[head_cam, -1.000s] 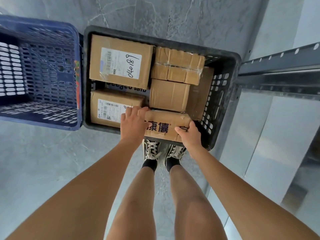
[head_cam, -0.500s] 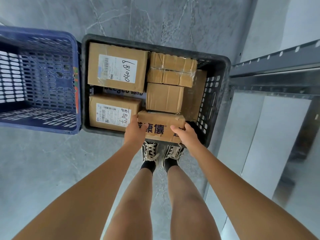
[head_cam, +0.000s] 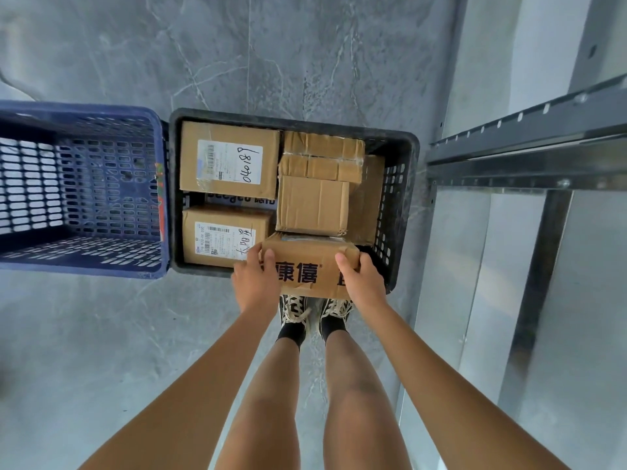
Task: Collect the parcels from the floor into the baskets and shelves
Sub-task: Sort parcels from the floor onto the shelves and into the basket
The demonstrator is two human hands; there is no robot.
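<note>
Cardboard parcel (head_cam: pixel 310 266) grasped by left hand (head_cam: pixel 256 283) and right hand (head_cam: pixel 363 283), at near edge of black basket (head_cam: pixel 402 212), blue basket (head_cam: pixel 101 184) left

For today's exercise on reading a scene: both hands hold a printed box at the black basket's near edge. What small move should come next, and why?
Probably lower the printed box into the black basket. The left hand and right hand grip its ends above the near rim, and the gap beneath looks free.

Two baskets side by side on floor (head_cam: pixel 84 334): empty basket (head_cam: pixel 81 188) left, full basket (head_cam: pixel 400 205) right w/ parcels (head_cam: pixel 229 159) inside. Shelf rack (head_cam: pixel 529 154) right of both.
</note>
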